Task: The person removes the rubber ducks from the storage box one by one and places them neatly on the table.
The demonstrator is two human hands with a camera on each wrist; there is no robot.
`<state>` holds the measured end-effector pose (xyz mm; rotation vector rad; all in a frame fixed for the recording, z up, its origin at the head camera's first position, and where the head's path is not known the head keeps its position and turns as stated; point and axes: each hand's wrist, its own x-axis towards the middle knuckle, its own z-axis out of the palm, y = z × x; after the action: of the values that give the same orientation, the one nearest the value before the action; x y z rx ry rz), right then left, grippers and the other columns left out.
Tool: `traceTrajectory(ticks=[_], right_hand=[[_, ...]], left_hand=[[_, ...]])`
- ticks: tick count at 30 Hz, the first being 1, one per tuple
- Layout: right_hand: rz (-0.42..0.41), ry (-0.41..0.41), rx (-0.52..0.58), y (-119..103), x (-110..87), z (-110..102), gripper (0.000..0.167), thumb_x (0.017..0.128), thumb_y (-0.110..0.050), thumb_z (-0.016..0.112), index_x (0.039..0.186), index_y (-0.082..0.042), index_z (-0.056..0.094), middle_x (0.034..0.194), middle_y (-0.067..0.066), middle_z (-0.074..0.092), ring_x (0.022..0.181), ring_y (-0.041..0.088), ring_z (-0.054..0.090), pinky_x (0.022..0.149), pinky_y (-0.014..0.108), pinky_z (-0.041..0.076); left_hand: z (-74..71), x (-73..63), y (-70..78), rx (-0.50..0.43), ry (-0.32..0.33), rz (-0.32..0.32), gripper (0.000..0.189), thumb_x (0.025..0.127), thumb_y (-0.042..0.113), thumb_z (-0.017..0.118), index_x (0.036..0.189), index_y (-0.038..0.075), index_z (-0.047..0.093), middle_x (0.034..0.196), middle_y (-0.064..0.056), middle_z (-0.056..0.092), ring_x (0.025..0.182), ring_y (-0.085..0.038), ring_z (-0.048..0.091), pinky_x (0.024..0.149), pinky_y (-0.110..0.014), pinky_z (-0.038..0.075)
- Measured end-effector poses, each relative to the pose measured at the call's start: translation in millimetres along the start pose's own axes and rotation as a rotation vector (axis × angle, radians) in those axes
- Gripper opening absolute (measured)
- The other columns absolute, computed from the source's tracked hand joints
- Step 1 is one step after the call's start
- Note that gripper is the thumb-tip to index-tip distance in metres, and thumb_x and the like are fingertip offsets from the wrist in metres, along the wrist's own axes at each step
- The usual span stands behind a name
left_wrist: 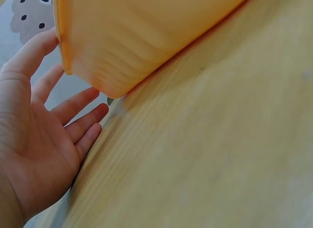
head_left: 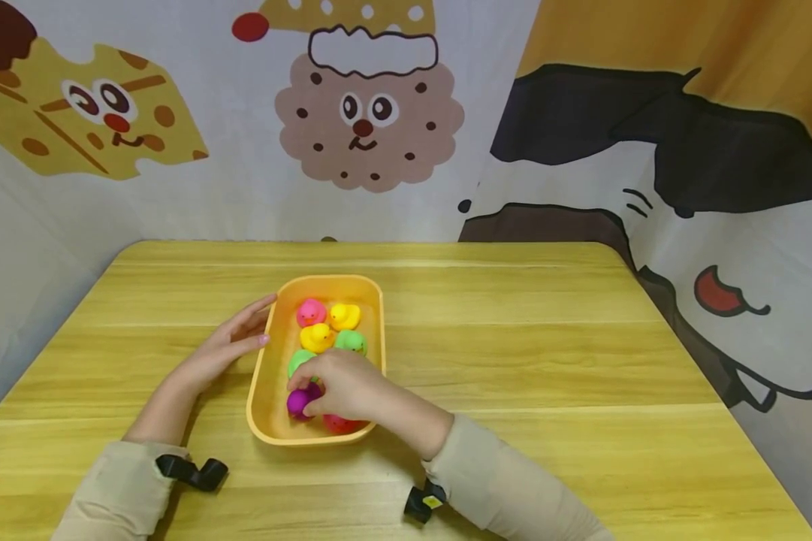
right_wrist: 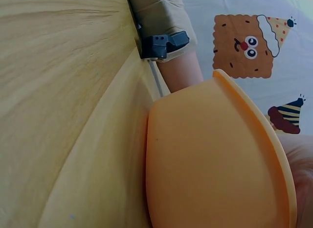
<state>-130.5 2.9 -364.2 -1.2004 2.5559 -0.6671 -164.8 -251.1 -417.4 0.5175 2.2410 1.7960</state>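
In the head view an orange plastic tub [head_left: 262, 391] stands on the table, holding several small rubber ducks. My right hand [head_left: 345, 383] reaches over its right rim and pinches a purple duck [head_left: 297, 404] between thumb and fingers near the front. Partly covered by that hand are a green duck [head_left: 300, 361] and a red one [head_left: 341, 424]. Farther back sit a pink duck [head_left: 311, 312], two yellow ducks [head_left: 317, 338] and another green duck [head_left: 351, 342]. With fingers extended, my left hand [head_left: 226, 347] touches the tub's left side; the left wrist view shows its spread fingers [left_wrist: 76, 105].
The wooden table [head_left: 547, 361] extends on both sides of the tub. Behind it hangs a cloth [head_left: 223, 203] printed with cartoon figures. Each sleeve bears a black wrist device [head_left: 192, 472].
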Motion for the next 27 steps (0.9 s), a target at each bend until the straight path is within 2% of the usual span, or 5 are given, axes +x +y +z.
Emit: traceTrajectory(ticks=[6,10,14,19,27], right_hand=[[-0.013,0.009,-0.066,-1.2,1.9,1.7,0.023,0.079,-0.026,0.08,0.101,-0.025,0.074,0.09,-0.019,0.065,0.087,-0.001,0.055,0.079,0.018,0.04],[-0.029,0.022,-0.116,-2.0,3.3,3.6,0.022,0.078,-0.029,0.081,0.099,-0.027,0.075,0.088,-0.02,0.063,0.084,-0.003,0.053,0.075,0.016,0.039],[-0.038,0.034,-0.143,-3.6,3.8,4.4,0.021,0.077,-0.031,0.082,0.097,-0.027,0.075,0.085,-0.021,0.061,0.08,-0.003,0.051,0.071,0.015,0.038],[-0.04,0.039,-0.121,-4.0,3.8,4.2,0.019,0.078,-0.028,0.081,0.095,-0.025,0.075,0.083,-0.02,0.06,0.077,-0.003,0.05,0.069,0.014,0.038],[-0.072,0.062,-0.045,-2.8,1.0,3.3,0.021,0.079,-0.023,0.08,0.099,-0.021,0.075,0.088,-0.017,0.064,0.08,-0.003,0.052,0.073,0.013,0.039]], left_hand=[[-0.1,-0.6,0.6,-0.005,0.003,0.0,0.061,0.099,0.011,0.05,0.154,0.016,0.022,0.151,-0.024,0.027,0.135,-0.041,0.026,0.104,-0.064,0.015],[-0.3,-0.2,0.4,0.01,0.002,-0.005,0.061,0.099,0.012,0.05,0.154,0.017,0.022,0.151,-0.023,0.027,0.135,-0.04,0.027,0.105,-0.062,0.017],[-0.7,-0.2,0.8,0.027,0.001,-0.011,0.061,0.1,0.013,0.05,0.154,0.018,0.022,0.151,-0.022,0.028,0.135,-0.038,0.029,0.105,-0.047,0.027],[-1.5,0.0,-0.2,0.042,0.002,-0.004,0.061,0.099,0.014,0.051,0.154,0.018,0.023,0.15,-0.023,0.029,0.134,-0.036,0.031,0.097,-0.024,0.034],[-1.9,-0.3,-1.9,0.045,-0.002,0.008,0.061,0.1,0.014,0.05,0.154,0.017,0.022,0.15,-0.024,0.028,0.134,-0.038,0.03,0.096,-0.023,0.035]])
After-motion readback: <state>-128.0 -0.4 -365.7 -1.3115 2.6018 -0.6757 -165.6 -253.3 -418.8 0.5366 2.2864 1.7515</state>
